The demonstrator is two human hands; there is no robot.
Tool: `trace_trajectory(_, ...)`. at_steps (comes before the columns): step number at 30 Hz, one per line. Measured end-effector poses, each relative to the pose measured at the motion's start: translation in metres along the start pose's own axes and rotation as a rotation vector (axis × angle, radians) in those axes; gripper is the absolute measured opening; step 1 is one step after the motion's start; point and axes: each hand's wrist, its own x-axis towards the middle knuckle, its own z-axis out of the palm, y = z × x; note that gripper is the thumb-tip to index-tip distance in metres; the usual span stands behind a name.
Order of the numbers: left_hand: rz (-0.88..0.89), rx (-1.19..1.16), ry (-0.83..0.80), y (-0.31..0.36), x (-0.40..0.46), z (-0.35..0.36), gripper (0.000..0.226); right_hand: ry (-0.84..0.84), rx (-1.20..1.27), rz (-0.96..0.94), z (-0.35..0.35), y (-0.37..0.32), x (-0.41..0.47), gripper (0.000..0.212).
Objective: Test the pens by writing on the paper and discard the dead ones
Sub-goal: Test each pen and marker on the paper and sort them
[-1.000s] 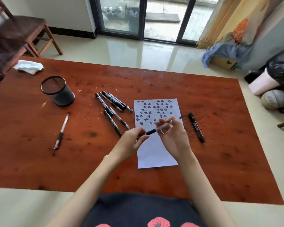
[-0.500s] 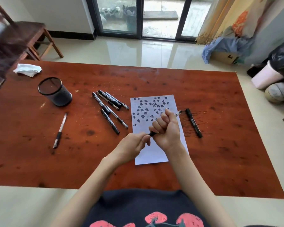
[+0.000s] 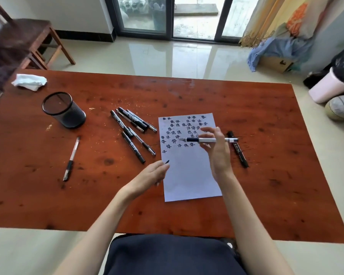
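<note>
A white paper with many black written characters on its upper half lies mid-table. My right hand holds an uncapped clear pen level above the paper, tip pointing left. My left hand hovers at the paper's left edge, pinching the pen's black cap. A cluster of several black pens lies left of the paper. One black marker lies right of the paper. A single clear pen lies apart at the left.
A black mesh pen cup stands at the left of the red wooden table. A crumpled white tissue lies at the far left corner. A wooden chair stands beyond the table's left end.
My hands pulled apart: the cap came off the pen and stayed in my left hand, which moved left and down. My right hand lifted the pen over the writing.
</note>
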Motion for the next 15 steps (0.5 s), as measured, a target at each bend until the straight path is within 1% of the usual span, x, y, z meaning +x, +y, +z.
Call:
trace_trajectory(1,0.039,0.126,0.058,-0.001,0.007,0.002,0.034,0.035,-0.142,-0.009,0.002,0.013,-0.002,0.035)
trace_trajectory(2,0.082,0.264,0.114,-0.004,0.014,0.003,0.035,0.057,-0.214,-0.006,0.003,0.024,-0.004,0.034)
trace_trajectory(3,0.114,0.392,0.166,-0.009,0.020,0.004,0.035,0.061,-0.231,0.008,0.005,0.032,-0.005,0.032)
trace_trajectory(6,0.138,0.667,0.264,-0.023,0.035,0.005,0.019,-0.010,-0.139,0.057,0.007,0.052,-0.001,0.027)
trace_trajectory(7,0.167,0.739,0.296,-0.028,0.040,0.005,0.024,-0.033,-0.105,0.069,0.007,0.057,0.005,0.026)
trace_trajectory(8,0.235,0.809,0.298,-0.035,0.045,0.005,0.031,-0.049,-0.072,0.079,0.008,0.061,0.011,0.026)
trace_trajectory(10,0.369,0.923,0.275,-0.049,0.055,0.003,0.039,-0.074,-0.015,0.089,0.011,0.070,0.027,0.032)
trace_trajectory(12,0.416,0.999,0.277,-0.066,0.065,0.002,0.040,-0.102,0.033,0.099,0.013,0.080,0.040,0.035)
trace_trajectory(15,0.486,1.016,0.292,-0.087,0.075,0.004,0.038,-0.134,0.066,0.113,0.014,0.098,0.054,0.032)
